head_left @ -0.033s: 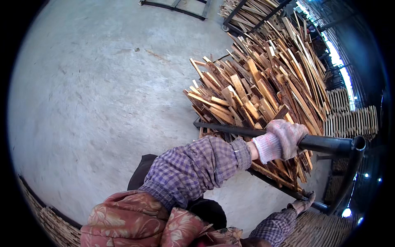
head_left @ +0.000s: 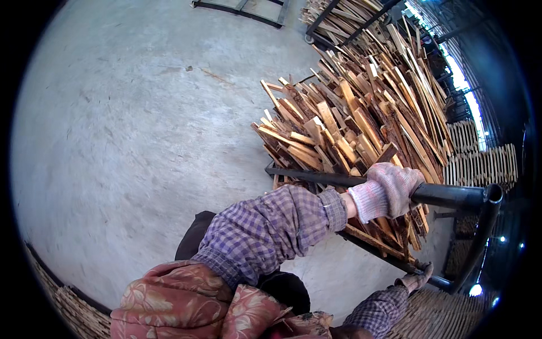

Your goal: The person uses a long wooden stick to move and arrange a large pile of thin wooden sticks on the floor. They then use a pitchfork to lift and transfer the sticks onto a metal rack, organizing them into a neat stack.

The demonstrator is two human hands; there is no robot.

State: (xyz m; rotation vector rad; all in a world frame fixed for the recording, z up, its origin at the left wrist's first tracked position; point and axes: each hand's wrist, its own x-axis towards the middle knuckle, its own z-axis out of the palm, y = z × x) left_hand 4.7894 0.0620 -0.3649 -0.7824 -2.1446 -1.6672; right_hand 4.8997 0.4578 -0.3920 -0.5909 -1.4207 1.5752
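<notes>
My left hand (head_left: 389, 192), in a pale pink knitted glove, is wrapped around a thick black metal tube of a cart frame (head_left: 449, 196). Farther right and nearer the lower edge, my right hand (head_left: 416, 280), also gloved, grips the lower part of the same frame; its fingers are partly hidden. Just beyond the frame lies a big heap of split wood strips (head_left: 344, 130), some with bark on, piled loosely and pointing many ways. Some strips poke through below the bar near my left hand.
Another cart (head_left: 333, 28) loaded with wood strips stands at the far end. A dark metal frame (head_left: 248, 14) lies on the concrete floor (head_left: 130, 124). Neat stacks of slats (head_left: 480, 164) stand at the right, and more slats (head_left: 68, 305) line the lower left.
</notes>
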